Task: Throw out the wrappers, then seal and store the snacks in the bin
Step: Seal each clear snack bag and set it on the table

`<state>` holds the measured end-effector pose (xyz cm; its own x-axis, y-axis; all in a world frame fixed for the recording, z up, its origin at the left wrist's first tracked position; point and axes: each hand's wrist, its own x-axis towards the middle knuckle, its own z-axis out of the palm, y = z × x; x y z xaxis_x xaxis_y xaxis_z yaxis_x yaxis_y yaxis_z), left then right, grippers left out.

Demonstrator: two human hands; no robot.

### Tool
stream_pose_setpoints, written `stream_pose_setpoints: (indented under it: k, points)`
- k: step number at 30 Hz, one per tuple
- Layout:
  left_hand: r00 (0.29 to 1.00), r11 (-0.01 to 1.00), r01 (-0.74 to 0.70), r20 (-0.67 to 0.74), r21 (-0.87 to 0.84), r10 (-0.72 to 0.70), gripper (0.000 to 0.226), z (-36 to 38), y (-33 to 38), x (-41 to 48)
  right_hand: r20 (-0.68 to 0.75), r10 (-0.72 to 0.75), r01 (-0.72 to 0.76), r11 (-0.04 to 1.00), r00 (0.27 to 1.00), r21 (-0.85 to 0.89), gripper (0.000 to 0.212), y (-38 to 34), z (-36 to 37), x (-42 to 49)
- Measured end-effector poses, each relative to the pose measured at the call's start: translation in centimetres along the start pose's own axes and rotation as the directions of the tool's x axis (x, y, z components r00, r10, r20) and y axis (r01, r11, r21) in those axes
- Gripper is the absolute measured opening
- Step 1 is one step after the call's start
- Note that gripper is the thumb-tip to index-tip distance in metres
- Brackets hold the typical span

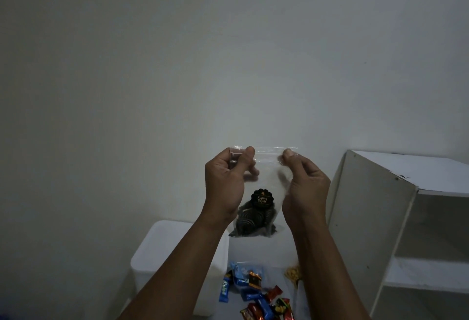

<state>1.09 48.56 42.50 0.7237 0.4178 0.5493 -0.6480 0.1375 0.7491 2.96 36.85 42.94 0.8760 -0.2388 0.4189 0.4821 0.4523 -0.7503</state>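
I have the clear zip bag (267,161) of Kuping Gajah cookies (250,220) held up in front of the wall, above the white bin (157,248) and the loose wrapped snacks (256,291). My left hand (228,180) pinches the top strip near its left corner between thumb and curled fingers, and my right hand (303,185) pinches it towards the right end. The film looks thin, limp and slick, and the brittle cookies sag to the bottom, so I judge the stiffer zip strip is the place to grip, never the belly. In this dim light I cannot tell whether the seal is closed along its length.
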Motion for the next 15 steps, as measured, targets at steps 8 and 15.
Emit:
stream_pose_setpoints:
  k: [8, 15]
  points:
    - [0.994, 0.991, 0.11, -0.017, -0.082, -0.112, 0.038, -0.1, -0.1, 0.5, 0.064, 0.077, -0.08, 0.996, 0.995, 0.047, 0.021, 0.8, 0.2, 0.1]
    - [0.986, 0.993, 0.111, 0.125, -0.034, -0.106, 0.016, -0.3, -0.9, 0.3, 0.304, 0.065, -0.002, 0.979, 0.95, -0.202, 0.035, 1.3, -0.5, 0.1]
